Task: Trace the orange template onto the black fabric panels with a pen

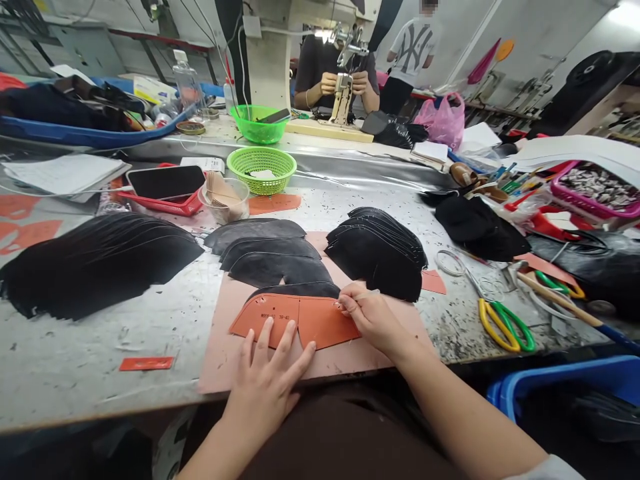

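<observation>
Orange, card-like and printed with dark characters, the template (pixel 327 321) lies near the middle of the table's (pixel 90 400) front edge in the head view, on a pink sheet (pixel 217 363). A black piece (pixel 295 289) shows from under its far side. The left hand (pixel 265 373) has its fingers spread apart, laid on the template's near side left of and beside the central notch, clamped on nothing. The right hand (pixel 373 320) has thumb and fingertips together, apparently pinched on a slim tool (pixel 376 291) at the template's far right side; what kind it is I cannot tell.

The work looks like tracing or marking along the template. To do it well, I would press evenly on both sides of the notch so that neither half lifts, keep the tip tight against the edge, and check that the black piece does not creep underneath.

The template's long axis runs left to right, roughly along the table's front edge. Its gently arched side faces the table's far edge; the notch opens toward the front edge. Beyond it, overlapping black pieces (pixel 280 267) step back toward the table's far edge.
</observation>
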Motion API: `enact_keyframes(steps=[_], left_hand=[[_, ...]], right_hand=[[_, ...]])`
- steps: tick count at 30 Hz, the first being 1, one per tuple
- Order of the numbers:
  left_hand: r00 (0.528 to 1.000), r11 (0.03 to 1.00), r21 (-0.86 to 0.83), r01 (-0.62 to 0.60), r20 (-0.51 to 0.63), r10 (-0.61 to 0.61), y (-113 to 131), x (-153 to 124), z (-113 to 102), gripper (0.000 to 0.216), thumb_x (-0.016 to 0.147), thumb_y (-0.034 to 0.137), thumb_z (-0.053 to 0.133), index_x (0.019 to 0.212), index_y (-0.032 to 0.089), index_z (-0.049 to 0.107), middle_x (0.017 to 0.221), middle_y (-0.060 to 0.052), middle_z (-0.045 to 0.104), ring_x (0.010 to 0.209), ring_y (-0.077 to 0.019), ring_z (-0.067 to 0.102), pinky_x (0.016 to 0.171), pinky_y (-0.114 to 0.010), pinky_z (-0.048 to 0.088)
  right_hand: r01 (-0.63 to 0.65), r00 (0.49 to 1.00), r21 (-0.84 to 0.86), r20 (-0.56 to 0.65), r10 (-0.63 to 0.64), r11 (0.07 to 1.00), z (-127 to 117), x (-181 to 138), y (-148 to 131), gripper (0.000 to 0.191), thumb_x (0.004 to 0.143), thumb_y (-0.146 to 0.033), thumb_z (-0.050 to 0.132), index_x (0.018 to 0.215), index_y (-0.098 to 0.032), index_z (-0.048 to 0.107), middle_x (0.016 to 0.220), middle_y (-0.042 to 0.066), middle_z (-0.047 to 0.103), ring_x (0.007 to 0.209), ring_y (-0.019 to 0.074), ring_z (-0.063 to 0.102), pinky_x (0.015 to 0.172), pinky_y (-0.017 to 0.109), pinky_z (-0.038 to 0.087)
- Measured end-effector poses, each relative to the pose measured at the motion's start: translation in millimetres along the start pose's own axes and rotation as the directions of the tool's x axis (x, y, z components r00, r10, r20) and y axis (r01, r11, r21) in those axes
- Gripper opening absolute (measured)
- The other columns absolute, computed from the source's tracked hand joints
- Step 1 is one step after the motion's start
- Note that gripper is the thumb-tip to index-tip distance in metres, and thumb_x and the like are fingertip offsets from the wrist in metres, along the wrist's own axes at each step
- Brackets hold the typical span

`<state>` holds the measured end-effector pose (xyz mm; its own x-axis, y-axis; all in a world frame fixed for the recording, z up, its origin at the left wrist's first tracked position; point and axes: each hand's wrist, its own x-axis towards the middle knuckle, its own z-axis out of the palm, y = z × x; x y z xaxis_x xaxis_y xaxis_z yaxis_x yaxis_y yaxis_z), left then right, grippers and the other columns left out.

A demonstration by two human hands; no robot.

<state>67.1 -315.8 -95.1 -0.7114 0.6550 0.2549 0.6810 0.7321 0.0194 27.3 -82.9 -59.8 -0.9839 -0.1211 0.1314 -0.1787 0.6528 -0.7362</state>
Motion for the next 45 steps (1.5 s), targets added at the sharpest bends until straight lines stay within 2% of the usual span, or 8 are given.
enact_keyframes(steps=[6,10,15,19,30,38,41,45], left_hand=[[1.0,1.0,-0.006,0.006,-0.005,-0.006,1,0,0,0.072,0.059,0.054,0.074,0.125,0.039,0.049,0.134,-0.008,0.045,0.119,-0.0417,0.037,0.098,-0.056,0.02],[1.0,1.0,0.02,0.002,0.001,-0.002,2,-3,0,0.062,0.071,0.054,0.064,0.128,0.041,0.045,0.136,-0.007,0.043,0.12,-0.039,0.036,0.098,-0.055,0.017],[0.996,1.0,0.013,0.01,0.085,-0.011,3,-7,-1,0.074,0.067,0.059,0.065,0.133,0.043,0.036,0.139,-0.006,0.038,0.123,-0.0396,0.031,0.097,-0.056,0.018],[0.998,1.0,0.008,0.006,0.056,-0.006,2,-8,0,0.07,0.069,0.058,0.064,0.132,0.041,0.037,0.137,-0.006,0.041,0.123,-0.0398,0.031,0.096,-0.056,0.017],[0.999,1.0,0.022,0.019,-0.048,-0.018,4,-10,5,0.05,0.081,0.051,0.051,0.129,0.041,0.042,0.135,-0.005,0.044,0.122,-0.0378,0.031,0.097,-0.052,0.015],[0.999,1.0,-0.01,-0.003,0.047,0.004,2,-12,3,0.066,0.072,0.056,0.061,0.132,0.04,0.037,0.141,-0.007,0.036,0.122,-0.0387,0.033,0.096,-0.056,0.017],[0.998,1.0,-0.027,-0.006,0.056,0.007,1,-11,1,0.07,0.068,0.057,0.065,0.131,0.04,0.039,0.141,-0.006,0.036,0.122,-0.039,0.033,0.096,-0.057,0.018],[1.0,0.999,-0.03,0.019,0.022,-0.019,-2,-9,-1,0.078,0.064,0.059,0.068,0.133,0.041,0.036,0.142,-0.005,0.035,0.124,-0.0369,0.032,0.1,-0.055,0.017]], right_hand=[[-0.027,0.996,0.106,-0.086,0.037,0.994,8,13,-9,0.026,0.09,-0.036,0.037,0.074,-0.02,0.05,0.062,0.0,0.055,0.057,0.0139,0.054,0.057,0.025,0.043],[0.098,0.992,0.221,0.055,-0.112,0.97,38,35,-32,0.02,0.089,-0.032,0.04,0.078,-0.02,0.052,0.069,0.001,0.058,0.064,0.0139,0.057,0.061,0.024,0.045],[0.142,0.949,0.024,0.281,-0.143,0.99,68,58,-60,0.019,0.09,-0.025,0.039,0.081,-0.02,0.054,0.074,0.002,0.062,0.066,0.0146,0.057,0.063,0.024,0.041],[0.17,0.939,-0.108,0.321,-0.127,0.98,71,62,-67,0.018,0.091,-0.023,0.039,0.084,-0.019,0.054,0.079,0.004,0.064,0.072,0.0168,0.059,0.063,0.025,0.039],[0.192,0.92,-0.009,0.351,-0.177,0.981,75,63,-70,0.017,0.09,-0.022,0.041,0.079,-0.02,0.054,0.075,0.001,0.064,0.07,0.0148,0.059,0.063,0.023,0.04],[0.116,0.972,-0.057,0.21,-0.102,0.992,34,39,-38,0.02,0.09,-0.028,0.035,0.086,-0.021,0.054,0.076,0.002,0.062,0.071,0.0166,0.058,0.065,0.028,0.043],[0.066,0.971,-0.209,0.239,-0.014,0.976,13,28,-27,0.011,0.083,-0.027,0.046,0.075,-0.021,0.05,0.07,0.001,0.057,0.063,0.0157,0.053,0.057,0.027,0.041],[0.046,0.964,-0.174,0.267,0.002,0.984,9,17,-26,0.012,0.078,-0.027,0.054,0.072,-0.021,0.046,0.062,-0.003,0.051,0.055,0.0127,0.047,0.052,0.024,0.039]])
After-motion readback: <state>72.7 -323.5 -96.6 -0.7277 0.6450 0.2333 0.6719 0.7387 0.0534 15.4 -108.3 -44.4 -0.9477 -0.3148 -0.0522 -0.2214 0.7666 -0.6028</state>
